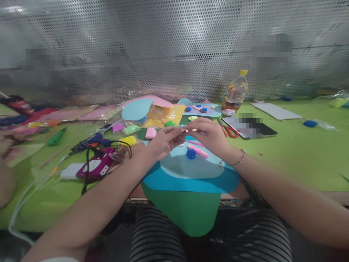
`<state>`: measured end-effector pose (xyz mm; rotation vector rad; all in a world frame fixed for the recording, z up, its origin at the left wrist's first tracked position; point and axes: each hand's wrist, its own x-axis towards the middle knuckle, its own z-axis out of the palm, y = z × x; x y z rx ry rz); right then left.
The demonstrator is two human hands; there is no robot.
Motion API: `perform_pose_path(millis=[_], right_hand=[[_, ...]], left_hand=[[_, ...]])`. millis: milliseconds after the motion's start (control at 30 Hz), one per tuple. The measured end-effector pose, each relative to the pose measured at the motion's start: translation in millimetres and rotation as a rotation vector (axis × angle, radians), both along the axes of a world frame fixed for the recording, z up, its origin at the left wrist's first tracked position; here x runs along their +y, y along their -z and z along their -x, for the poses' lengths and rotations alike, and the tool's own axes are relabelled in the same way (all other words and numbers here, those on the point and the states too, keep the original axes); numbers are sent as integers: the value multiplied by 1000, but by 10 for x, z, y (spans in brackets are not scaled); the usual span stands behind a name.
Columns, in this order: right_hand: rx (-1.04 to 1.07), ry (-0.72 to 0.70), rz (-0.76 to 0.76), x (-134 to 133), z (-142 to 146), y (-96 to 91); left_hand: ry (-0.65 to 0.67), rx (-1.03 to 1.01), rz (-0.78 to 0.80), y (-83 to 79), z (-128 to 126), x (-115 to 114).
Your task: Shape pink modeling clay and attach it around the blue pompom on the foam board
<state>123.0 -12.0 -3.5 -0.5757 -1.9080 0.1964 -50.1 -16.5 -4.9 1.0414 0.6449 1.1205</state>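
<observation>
My left hand (pixel 167 140) and my right hand (pixel 208 133) meet above the paper, fingertips pinched together. Between them shows a small pink bit of what looks like modelling clay (pixel 186 130), mostly hidden by the fingers. Below lie a pink clay roll (pixel 200 151) and a round dark blue piece (pixel 191 154), touching or nearly so. They rest on a light blue paper shape (pixel 180 169), which lies on a darker blue paper (pixel 191 185). Under that, a green paper (pixel 185 207) hangs over the table's front edge.
To the left are a purple power strip (pixel 96 165), a blue glue gun (pixel 94 141) and cables. Clay packs (pixel 131 129) lie behind my left hand. Red-handled scissors (pixel 231 131), a phone (pixel 256 127) and a bottle (pixel 236 91) stand or lie right. Another person's hand (pixel 8 143) is far left.
</observation>
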Motion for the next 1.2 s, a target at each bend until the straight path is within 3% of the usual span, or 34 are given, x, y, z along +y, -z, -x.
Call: perform_pose_path(millis=[367,600,800,1200], right_hand=[[3,-13,-33,20,-4,20],[-13,-27,83,-1,33,10],[-14,8,22,-2,33,16],[-96,43,-170,8,12,17]], left_hand=[[48,-31,58,10,-3,5],[26,47,-84,67,-43,-3],[-53,121,-200,111,-42,27],[-55,96,-183,72,-37,4]])
